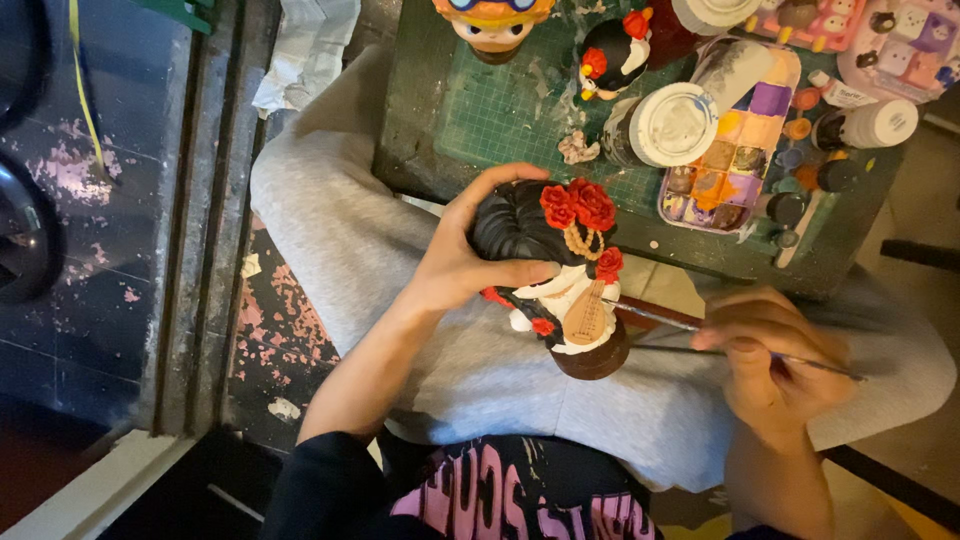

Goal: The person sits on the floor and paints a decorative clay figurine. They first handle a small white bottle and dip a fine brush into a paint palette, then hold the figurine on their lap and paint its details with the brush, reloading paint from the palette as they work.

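My left hand (pixel 462 262) grips a painted figurine (pixel 562 272) over my lap, fingers wrapped around its black hair. The figurine has red flowers on its head, a white dress, a tan lute-shaped piece and a dark brown base. My right hand (pixel 778 352) holds thin paintbrushes (pixel 660 320) whose tips reach toward the figurine's right side. Both hands hover above my grey trousers (pixel 520 385).
A green cutting mat (pixel 510 110) covers the small table ahead. On it stand a second black-haired figurine (pixel 612 55), an orange-headed figure (pixel 492 25), a white-lidded jar (pixel 672 125), a paint palette (pixel 735 150) and small paint bottles (pixel 870 125). Dark paint-flecked floor lies at the left.
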Available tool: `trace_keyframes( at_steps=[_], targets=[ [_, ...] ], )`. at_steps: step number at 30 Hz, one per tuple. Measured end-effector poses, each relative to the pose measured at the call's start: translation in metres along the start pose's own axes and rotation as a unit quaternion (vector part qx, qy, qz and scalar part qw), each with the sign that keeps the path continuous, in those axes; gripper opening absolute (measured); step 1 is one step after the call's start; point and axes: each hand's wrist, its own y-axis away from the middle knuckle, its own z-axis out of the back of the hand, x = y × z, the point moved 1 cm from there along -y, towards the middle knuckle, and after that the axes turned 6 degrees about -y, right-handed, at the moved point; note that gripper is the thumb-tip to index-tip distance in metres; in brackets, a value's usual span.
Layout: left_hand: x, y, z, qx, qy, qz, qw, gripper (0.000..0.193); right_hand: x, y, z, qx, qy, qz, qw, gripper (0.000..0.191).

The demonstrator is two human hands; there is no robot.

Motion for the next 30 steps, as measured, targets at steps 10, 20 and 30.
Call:
trace_keyframes(
  at_steps=[10, 20, 30],
  targets=[
    [0.0001, 0.0004, 0.0, -0.003, 0.008, 0.003, 1.0, 0.077, 0.0031, -0.0002, 0.0014, 0.005, -0.014, -0.016, 1.0, 0.031],
    [0.0019, 0.0006, -0.0011, -0.002, 0.034, 0.014, 0.999, 0.078, 0.0006, 0.0016, 0.0023, -0.012, -0.01, -0.032, 0.999, 0.029],
    [0.0034, 0.0007, -0.0005, -0.001, 0.044, 0.017, 0.999, 0.078, -0.0035, -0.0035, 0.0029, -0.066, 0.007, -0.075, 0.995, 0.021]
  ],
)
